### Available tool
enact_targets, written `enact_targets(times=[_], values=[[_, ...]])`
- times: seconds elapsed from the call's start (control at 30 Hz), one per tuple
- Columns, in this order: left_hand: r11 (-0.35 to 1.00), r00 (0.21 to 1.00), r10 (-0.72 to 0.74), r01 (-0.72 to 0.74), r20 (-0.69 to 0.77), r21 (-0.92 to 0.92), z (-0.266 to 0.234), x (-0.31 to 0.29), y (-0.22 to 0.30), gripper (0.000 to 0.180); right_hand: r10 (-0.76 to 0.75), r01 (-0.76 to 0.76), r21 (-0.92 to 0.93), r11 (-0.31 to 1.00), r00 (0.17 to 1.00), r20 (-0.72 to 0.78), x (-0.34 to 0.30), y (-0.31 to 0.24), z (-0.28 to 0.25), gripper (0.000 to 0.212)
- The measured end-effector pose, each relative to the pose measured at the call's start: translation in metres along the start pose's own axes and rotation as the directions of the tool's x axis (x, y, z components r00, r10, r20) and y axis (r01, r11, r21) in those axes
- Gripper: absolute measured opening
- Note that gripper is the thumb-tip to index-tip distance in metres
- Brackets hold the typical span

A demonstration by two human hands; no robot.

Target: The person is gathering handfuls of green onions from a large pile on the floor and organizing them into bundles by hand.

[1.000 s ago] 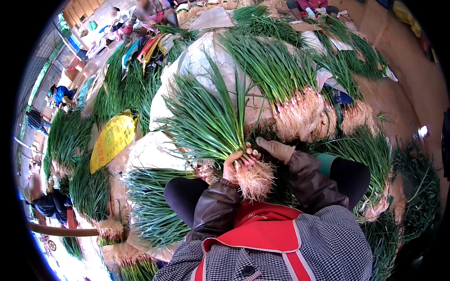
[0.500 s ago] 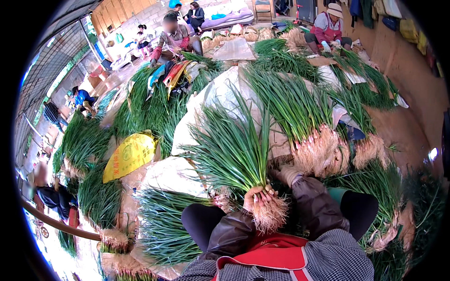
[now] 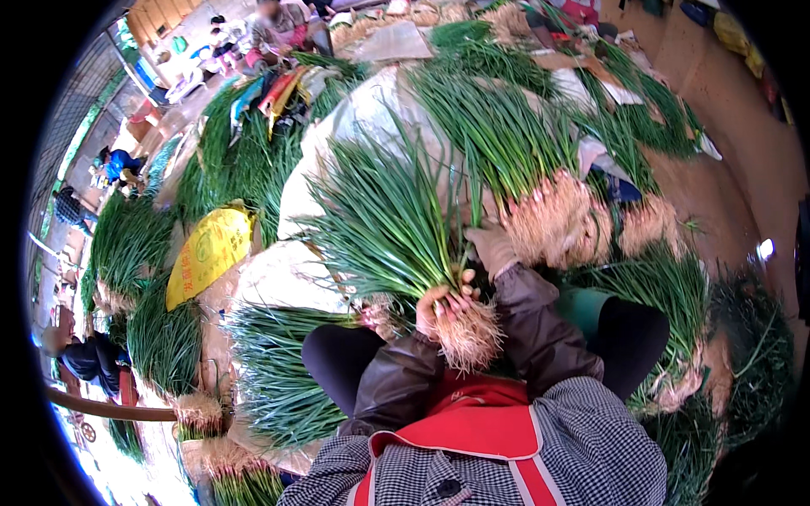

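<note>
My left hand (image 3: 430, 310), in a tan glove, is wrapped round a thick bunch of green onions (image 3: 396, 215) just above the roots. Pale, hairy roots hang below the grip over my lap, and the long leaves fan up and to the left. My right hand (image 3: 493, 248), also gloved, is beside the bunch on its right, with its fingers closed at a green stalk that rises from them. Its fingertips are partly hidden. Close beyond it lies a pile of green onions (image 3: 506, 143) with the roots toward me.
White sacking (image 3: 316, 160) lies under and beyond the bunch. More green onions (image 3: 283, 371) lie at my left knee and others (image 3: 650, 320) at my right. A yellow sack (image 3: 211, 253) is at left. Another person (image 3: 278, 29) sits across the piles, beside colourful bags (image 3: 270, 93).
My right hand has moved up along the right side of the bunch, away from my lap. My left hand keeps its hold on the bunch. The whole view has shifted downward.
</note>
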State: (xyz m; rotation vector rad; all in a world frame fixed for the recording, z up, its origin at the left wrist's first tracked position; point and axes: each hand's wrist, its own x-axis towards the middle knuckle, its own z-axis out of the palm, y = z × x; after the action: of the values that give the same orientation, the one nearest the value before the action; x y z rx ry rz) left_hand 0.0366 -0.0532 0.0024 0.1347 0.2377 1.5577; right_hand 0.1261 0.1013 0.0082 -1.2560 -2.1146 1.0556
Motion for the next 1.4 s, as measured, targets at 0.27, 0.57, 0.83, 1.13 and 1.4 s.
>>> enact_targets(times=[0.27, 0.57, 0.83, 1.13, 1.4], values=[[0.987, 0.992, -0.002, 0.023, 0.128, -0.157, 0.004, 0.003, -0.004, 0.041, 0.054, -0.334, 0.888, 0.314, 0.941, 0.335, -0.022, 0.001, -0.002, 0.036], [0.994, 0.981, -0.108, 0.108, -0.158, -0.013, -0.01, 0.004, -0.001, 0.027, 0.333, -0.279, -0.482, 0.83, 0.942, 0.029, -0.019, -0.047, -0.004, 0.042], [0.999, 0.997, -0.002, 0.006, -0.081, 0.039, -0.006, 0.004, -0.012, 0.031, 0.087, -0.253, -0.613, 0.748, 0.954, -0.288, -0.025, 0.077, 0.006, 0.018], [0.954, 0.903, 0.208, -0.273, 0.375, 0.127, 0.047, 0.01, 0.043, 0.059, 0.059, -0.181, -0.575, 0.798, 0.973, -0.224, -0.037, 0.025, -0.05, 0.038], [0.897, 0.958, 0.274, -0.286, 0.084, 0.337, -0.018, 0.055, 0.087, 0.054, 0.123, -0.306, -0.378, 0.874, 0.891, -0.436, 0.064, 0.063, -0.114, 0.063]])
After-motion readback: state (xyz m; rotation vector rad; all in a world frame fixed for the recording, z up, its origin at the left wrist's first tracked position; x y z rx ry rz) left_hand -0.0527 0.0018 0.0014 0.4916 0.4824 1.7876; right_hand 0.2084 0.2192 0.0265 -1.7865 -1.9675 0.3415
